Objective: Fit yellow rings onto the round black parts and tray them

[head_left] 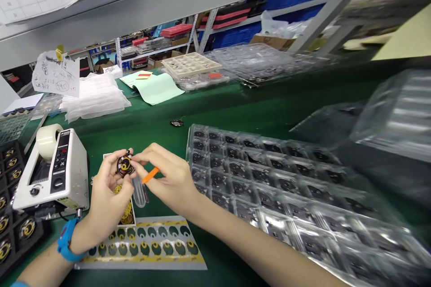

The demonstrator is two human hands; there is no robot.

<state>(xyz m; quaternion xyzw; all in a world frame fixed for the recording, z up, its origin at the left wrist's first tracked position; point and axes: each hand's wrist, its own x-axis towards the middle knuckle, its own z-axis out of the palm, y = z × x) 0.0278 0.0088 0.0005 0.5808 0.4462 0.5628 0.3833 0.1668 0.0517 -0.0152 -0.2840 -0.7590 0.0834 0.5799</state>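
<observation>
Between the fingers of my left hand (pixel 109 195) is a small round black component (pixel 125 164) with a yellow ring-like piece on its face. My right hand (pixel 171 177) is closed, with an orange stick-like tool (pixel 150 175) in its grip and its fingertips at the component's right edge. Below my hands, a white box (pixel 134 219) holds small yellow pieces (pixel 127 215). A clear plastic piece (pixel 139 193) lies beside it. Nearer to me is a sheet of yellow and dark-green cutouts (pixel 158 237), partly covered by my left wrist.
A white tape dispenser (pixel 72 166) stands left, near a black tray (pixel 20 208) of round components. Clear blister trays (pixel 235 170) with dark parts fill the right. A small dark part (pixel 176 123) lies on the green mat (pixel 141 130). Papers (pixel 158 89) lie behind.
</observation>
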